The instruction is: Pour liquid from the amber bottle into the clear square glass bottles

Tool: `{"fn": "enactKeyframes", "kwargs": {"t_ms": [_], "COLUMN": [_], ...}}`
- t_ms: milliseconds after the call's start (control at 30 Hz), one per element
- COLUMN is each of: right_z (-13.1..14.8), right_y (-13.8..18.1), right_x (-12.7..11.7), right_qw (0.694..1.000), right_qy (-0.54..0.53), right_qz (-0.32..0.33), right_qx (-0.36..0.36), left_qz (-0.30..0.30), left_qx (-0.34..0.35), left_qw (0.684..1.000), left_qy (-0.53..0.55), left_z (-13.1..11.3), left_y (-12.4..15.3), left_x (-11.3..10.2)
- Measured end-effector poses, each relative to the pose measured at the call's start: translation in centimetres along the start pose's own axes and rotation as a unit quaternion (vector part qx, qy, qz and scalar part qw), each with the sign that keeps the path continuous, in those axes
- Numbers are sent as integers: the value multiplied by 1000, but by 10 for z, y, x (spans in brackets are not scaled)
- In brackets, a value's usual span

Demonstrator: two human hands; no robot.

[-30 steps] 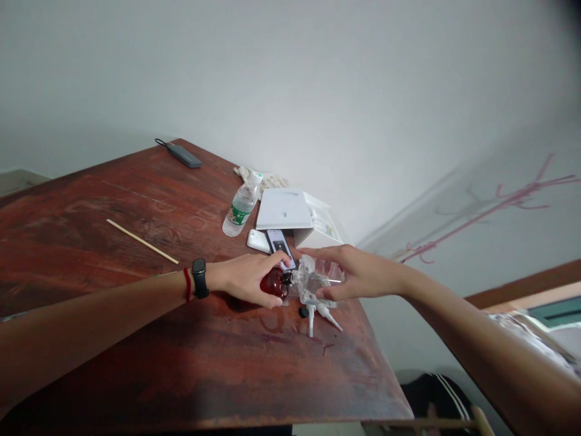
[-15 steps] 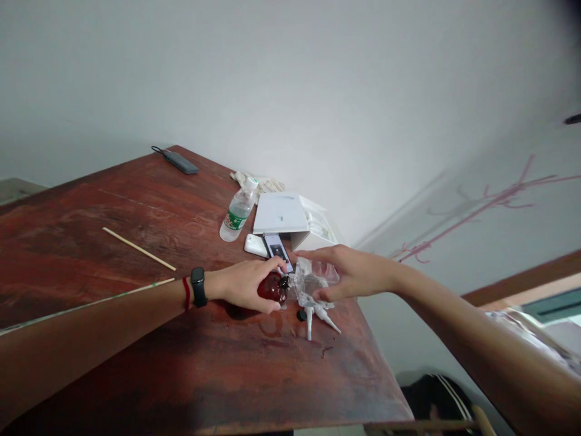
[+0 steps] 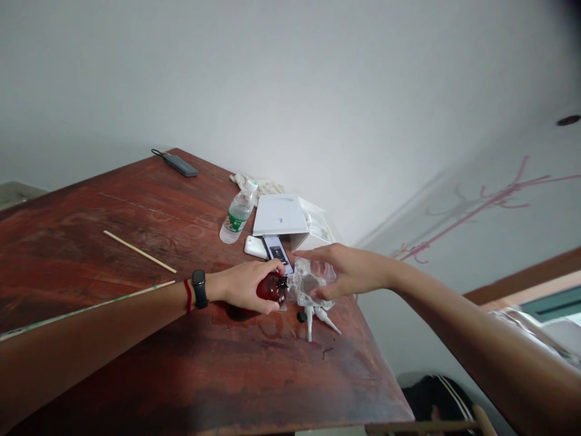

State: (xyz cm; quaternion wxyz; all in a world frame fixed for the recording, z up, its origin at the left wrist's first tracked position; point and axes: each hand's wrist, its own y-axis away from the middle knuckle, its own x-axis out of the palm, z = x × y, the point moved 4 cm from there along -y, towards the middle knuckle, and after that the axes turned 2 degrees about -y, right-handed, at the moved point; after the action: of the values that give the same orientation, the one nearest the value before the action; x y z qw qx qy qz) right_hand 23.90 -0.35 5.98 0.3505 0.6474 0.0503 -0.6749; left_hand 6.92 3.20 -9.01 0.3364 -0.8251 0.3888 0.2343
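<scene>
Both my hands on a small dark red bottle and a clear plastic bag near the bench's right edge.

My left hand (image 3: pixel 247 284) has its grip wrapped around the red bottle (image 3: pixel 271 287), which lies on the bench (image 3: pixel 136 242) just in front of the phone (image 3: pixel 278 251). My right hand (image 3: pixel 349 271) pinches the clear bag (image 3: pixel 311 280) just right of the bottle, touching its black neck. I judge the bottle hard, smooth, perhaps breakable, best held round its belly; the bag is light, limp and slippery, best pinched at a fold. White nozzles (image 3: pixel 318 315) lie just in front of the bag.
</scene>
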Motion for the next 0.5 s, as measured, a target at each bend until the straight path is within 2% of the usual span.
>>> {"fn": "enactKeyframes", "kwargs": {"t_ms": [233, 500], "right_z": [3, 7], "right_y": [-3, -4], "right_x": [-2, -6], "right_qw": [999, 1000], "right_qy": [7, 9], "right_qz": [-3, 15], "right_qx": [-34, -25], "left_qz": [2, -3], "left_qx": [-7, 1], "left_qw": [1000, 1000], "left_qy": [-4, -4], "left_z": [0, 0], "left_y": [0, 0], "left_x": [0, 0]}}
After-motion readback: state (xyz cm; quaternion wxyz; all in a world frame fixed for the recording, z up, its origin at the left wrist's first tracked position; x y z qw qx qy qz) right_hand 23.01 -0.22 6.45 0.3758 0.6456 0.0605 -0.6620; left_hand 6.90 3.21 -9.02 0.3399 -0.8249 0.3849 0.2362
